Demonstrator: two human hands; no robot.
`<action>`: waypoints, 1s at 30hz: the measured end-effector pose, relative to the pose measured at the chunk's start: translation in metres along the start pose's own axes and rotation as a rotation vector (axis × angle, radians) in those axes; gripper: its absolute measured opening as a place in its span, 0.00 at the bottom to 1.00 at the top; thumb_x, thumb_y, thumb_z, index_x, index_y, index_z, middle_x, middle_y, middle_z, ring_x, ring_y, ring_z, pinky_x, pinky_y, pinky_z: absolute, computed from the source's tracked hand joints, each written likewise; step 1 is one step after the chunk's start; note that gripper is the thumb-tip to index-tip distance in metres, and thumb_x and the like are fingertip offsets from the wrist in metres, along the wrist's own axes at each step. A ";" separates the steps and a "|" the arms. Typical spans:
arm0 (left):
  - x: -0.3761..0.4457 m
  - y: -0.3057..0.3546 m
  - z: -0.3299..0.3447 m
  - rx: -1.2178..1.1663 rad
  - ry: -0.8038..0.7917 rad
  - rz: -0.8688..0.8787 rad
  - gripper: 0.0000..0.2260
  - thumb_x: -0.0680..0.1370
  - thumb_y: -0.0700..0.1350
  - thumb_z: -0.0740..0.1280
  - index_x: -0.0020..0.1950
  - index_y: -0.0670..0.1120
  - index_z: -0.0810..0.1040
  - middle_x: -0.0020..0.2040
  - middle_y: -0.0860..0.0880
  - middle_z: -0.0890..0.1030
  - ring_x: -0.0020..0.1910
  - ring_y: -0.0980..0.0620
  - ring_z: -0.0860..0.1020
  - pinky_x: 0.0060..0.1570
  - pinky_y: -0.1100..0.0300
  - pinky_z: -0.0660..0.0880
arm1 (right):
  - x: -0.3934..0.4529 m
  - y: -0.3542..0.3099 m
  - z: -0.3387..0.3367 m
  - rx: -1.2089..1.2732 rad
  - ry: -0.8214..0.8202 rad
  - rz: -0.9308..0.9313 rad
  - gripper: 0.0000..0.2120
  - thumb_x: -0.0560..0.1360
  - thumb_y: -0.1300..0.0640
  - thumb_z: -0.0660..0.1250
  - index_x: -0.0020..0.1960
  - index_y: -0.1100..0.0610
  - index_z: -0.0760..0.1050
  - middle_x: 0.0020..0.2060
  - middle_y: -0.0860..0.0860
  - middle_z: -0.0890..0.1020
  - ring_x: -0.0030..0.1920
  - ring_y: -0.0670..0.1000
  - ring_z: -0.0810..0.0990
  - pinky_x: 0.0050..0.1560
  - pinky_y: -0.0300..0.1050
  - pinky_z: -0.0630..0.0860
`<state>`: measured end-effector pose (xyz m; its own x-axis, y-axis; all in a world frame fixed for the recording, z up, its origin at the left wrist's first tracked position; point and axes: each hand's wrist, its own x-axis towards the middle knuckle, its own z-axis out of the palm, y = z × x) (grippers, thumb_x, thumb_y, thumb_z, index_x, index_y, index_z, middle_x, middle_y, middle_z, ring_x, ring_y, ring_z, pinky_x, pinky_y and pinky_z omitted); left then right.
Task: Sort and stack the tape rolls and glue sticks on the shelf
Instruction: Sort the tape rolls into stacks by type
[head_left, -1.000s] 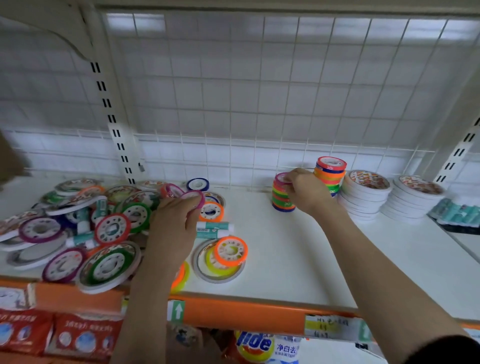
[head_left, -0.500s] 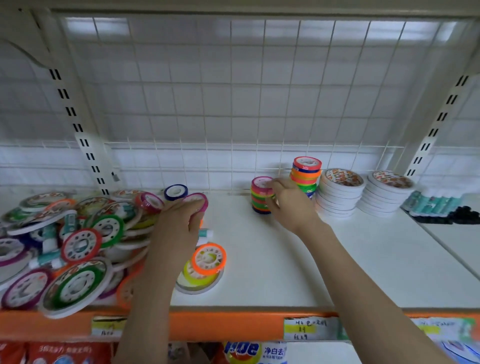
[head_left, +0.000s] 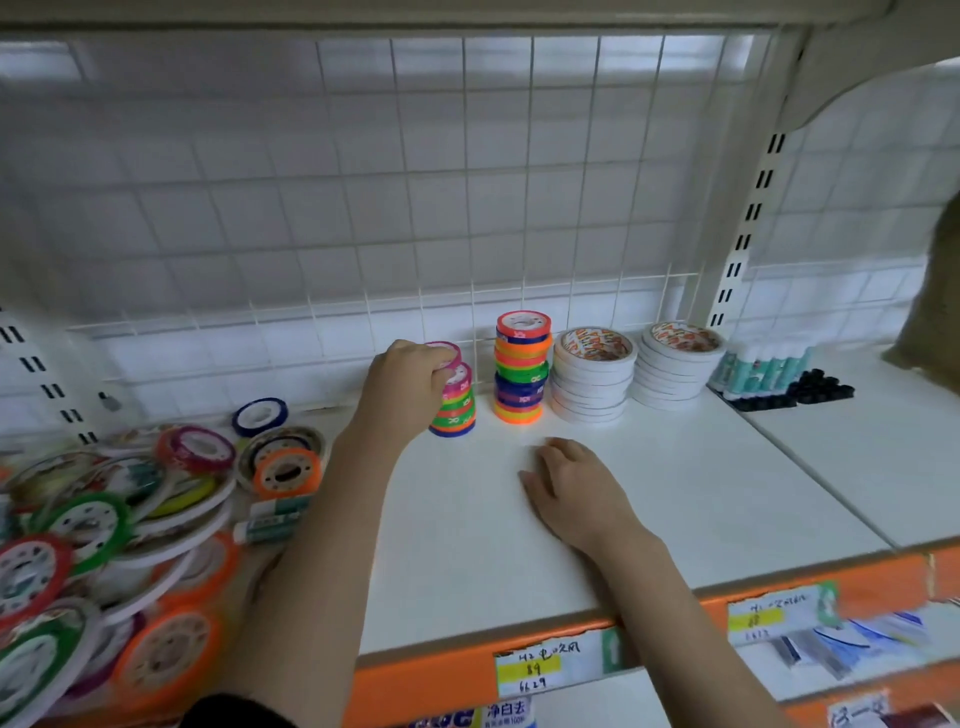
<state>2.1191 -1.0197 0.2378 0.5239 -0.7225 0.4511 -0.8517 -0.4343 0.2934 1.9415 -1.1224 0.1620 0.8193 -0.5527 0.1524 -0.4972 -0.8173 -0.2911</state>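
The left hand has its grip curled around a pink tape roll at the top of the short coloured stack at the far middle of the shelf, just left of the taller coloured stack. The right hand rests on the shelf nearer, fingers relaxed, holding nothing. Loose tape rolls and glue sticks lie jumbled at the left.

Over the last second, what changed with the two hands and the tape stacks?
The left hand carried a pink tape roll from the loose pile to the short coloured stack and holds it on top. The right hand let go of that stack and rests open on the shelf. The tall coloured stack and white stacks stayed put.
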 end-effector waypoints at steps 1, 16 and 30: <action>0.004 0.001 0.002 0.010 -0.022 -0.011 0.11 0.78 0.41 0.61 0.57 0.44 0.79 0.49 0.40 0.79 0.51 0.41 0.74 0.48 0.54 0.72 | 0.000 0.000 0.001 -0.003 0.002 0.008 0.22 0.80 0.48 0.54 0.67 0.60 0.69 0.68 0.55 0.69 0.69 0.54 0.65 0.70 0.41 0.58; 0.009 0.019 0.011 0.001 -0.204 -0.110 0.14 0.77 0.38 0.63 0.63 0.43 0.75 0.59 0.42 0.76 0.60 0.43 0.74 0.53 0.54 0.74 | 0.001 -0.002 0.004 -0.026 0.028 0.008 0.21 0.80 0.49 0.52 0.67 0.60 0.68 0.68 0.54 0.69 0.68 0.54 0.65 0.70 0.42 0.59; -0.052 -0.013 0.004 -0.069 -0.015 -0.136 0.19 0.78 0.43 0.65 0.69 0.44 0.70 0.66 0.46 0.71 0.66 0.47 0.67 0.65 0.58 0.63 | 0.002 -0.019 -0.003 -0.008 -0.009 -0.042 0.21 0.80 0.48 0.55 0.66 0.59 0.68 0.66 0.54 0.70 0.67 0.54 0.66 0.68 0.43 0.61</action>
<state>2.1031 -0.9786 0.2076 0.6337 -0.6678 0.3905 -0.7693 -0.4913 0.4083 1.9514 -1.1081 0.1708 0.8419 -0.5166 0.1562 -0.4646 -0.8410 -0.2772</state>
